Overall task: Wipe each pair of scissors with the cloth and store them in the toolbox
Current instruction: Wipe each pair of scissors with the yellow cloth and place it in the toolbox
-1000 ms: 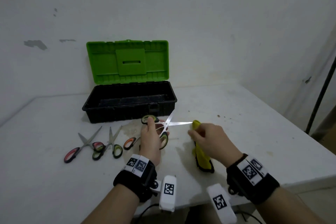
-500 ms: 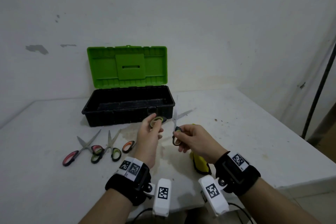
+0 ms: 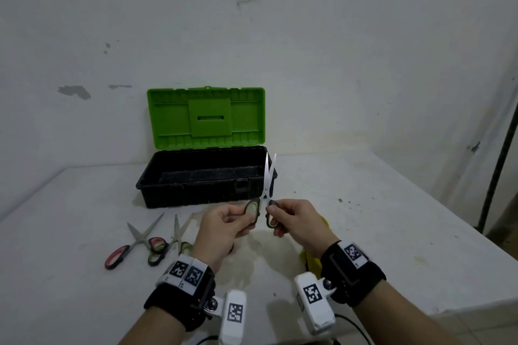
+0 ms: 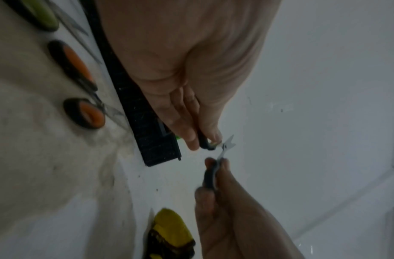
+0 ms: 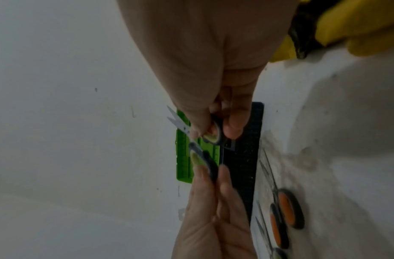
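Green-handled scissors (image 3: 268, 179) stand blades-up and nearly closed in front of the open toolbox (image 3: 193, 194), which has a black body and a green lid. My left hand (image 3: 241, 218) pinches the left handle loop. My right hand (image 3: 280, 214) pinches the right loop. The left wrist view shows the same scissors (image 4: 227, 145) from below, and the right wrist view shows their blades (image 5: 178, 122). The yellow cloth (image 3: 312, 262) lies on the table under my right wrist. Red-handled scissors (image 3: 131, 244) and another green-handled pair (image 3: 175, 241) lie at the left. Orange-handled scissors (image 4: 80, 91) lie beside them.
The white table (image 3: 392, 232) stands against a white wall, with its right edge and front corner near my right arm. A dark pole (image 3: 496, 148) stands at the far right. The toolbox interior looks dark, and I see no scissors in it.
My right hand let go of the cloth, which now lies on the table, and took the scissors' second handle. The blades swung from spread sideways to nearly closed and pointing up.
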A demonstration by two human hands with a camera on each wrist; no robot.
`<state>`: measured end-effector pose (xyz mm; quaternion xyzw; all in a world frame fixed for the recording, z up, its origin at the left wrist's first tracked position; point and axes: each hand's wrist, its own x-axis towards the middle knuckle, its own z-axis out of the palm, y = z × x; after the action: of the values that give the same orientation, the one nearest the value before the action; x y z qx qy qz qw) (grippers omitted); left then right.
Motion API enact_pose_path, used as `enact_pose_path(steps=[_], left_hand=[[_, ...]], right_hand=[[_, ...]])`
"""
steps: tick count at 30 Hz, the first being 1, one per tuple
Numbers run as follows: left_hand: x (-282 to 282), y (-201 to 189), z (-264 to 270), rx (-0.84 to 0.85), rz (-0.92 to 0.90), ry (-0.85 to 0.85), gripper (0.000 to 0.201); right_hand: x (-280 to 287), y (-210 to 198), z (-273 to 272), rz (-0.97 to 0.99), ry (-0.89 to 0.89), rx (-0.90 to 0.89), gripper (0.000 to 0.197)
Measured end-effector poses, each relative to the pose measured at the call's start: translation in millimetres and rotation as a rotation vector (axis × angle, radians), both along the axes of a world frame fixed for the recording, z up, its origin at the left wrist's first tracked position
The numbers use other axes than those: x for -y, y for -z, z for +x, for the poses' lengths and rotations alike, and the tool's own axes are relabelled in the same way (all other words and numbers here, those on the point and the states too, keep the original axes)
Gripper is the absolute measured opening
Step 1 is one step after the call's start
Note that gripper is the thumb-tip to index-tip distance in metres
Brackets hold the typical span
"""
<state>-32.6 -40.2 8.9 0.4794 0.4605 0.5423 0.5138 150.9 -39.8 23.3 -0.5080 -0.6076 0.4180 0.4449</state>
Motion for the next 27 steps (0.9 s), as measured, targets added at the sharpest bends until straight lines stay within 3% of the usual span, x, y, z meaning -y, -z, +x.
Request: enact_pose_path(steps=[9, 12, 16, 21, 27], left_hand=[[-4.3, 5.2, 6.5, 0.263, -0.059, -0.081, 0.014], [-6.3, -3.1, 6.3, 0.251, -0.034, -0.117, 0.011], [-10.9, -12.9, 3.6, 0.217, 0.018, -0.122, 0.011], [-25.0, -20.8, -6.8, 0.128, 0.059, -0.097, 0.008], [-71.1, -31.4, -67.8, -0.287, 0.179, -0.170, 0.005]], right_hand=[[-3.0, -1.7, -27.9, 0.099, 0.199, -0.103, 0.022], [-9.7, -2.1, -35.8, 0.221, 0.310, 0.077, 0.027], [-17.4, -5.0, -45.8, 0.234, 0.330, 0.220, 0.025], [-31.1, -15.5, -58.7, 0.228, 0.332, 0.261, 0.042], [-60.4, -39.3, -59.6, 0.187, 0.323, 0.364, 0.038]])
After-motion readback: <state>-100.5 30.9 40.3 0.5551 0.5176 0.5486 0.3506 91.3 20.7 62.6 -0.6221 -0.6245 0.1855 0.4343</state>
